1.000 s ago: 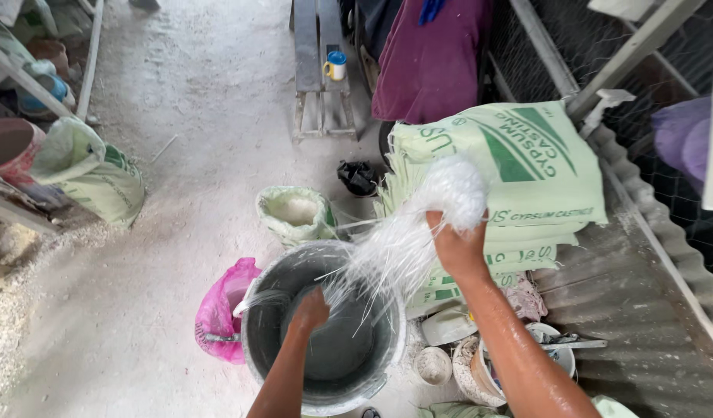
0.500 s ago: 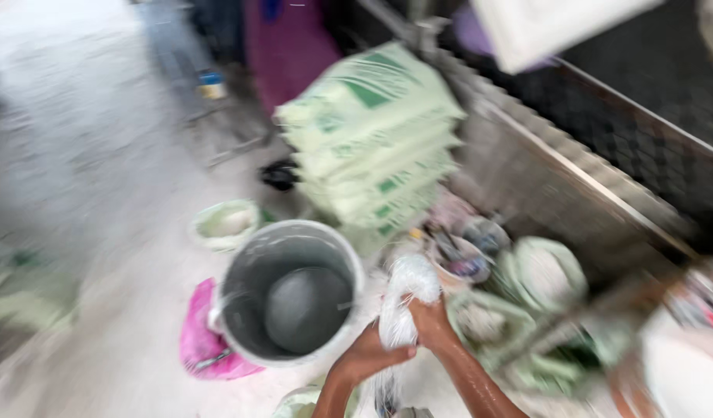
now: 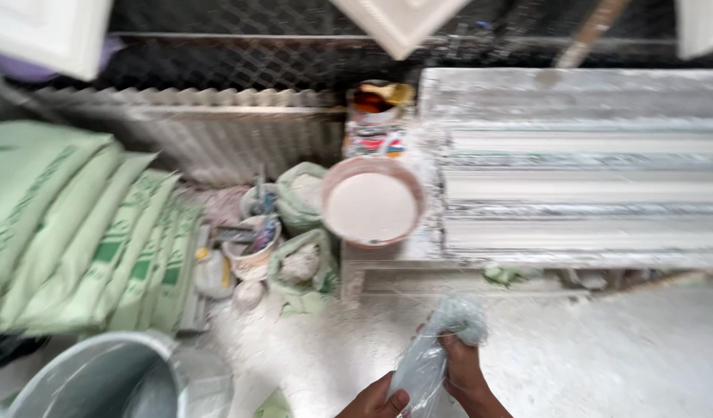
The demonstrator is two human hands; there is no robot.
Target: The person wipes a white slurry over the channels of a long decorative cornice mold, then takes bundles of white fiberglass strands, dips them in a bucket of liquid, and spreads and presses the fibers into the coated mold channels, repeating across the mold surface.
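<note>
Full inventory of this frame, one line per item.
fibre bundle: one, whitish, wet-looking, held in both hands, bottom centre
basin: one, pinkish, filled with white liquid, on the bench edge, centre
moulded panels: several, white, long, laid on the bench at right
sacks: a stack, pale green, left
bucket: one, grey metal, bottom left
small bags: two, greenish, open, left of the basin
small tubs: a few, dusty, by the sacks
corrugated sheet: one, grey, against the mesh
left hand: on the bundle's lower end
right hand: gripping the bundle
</note>
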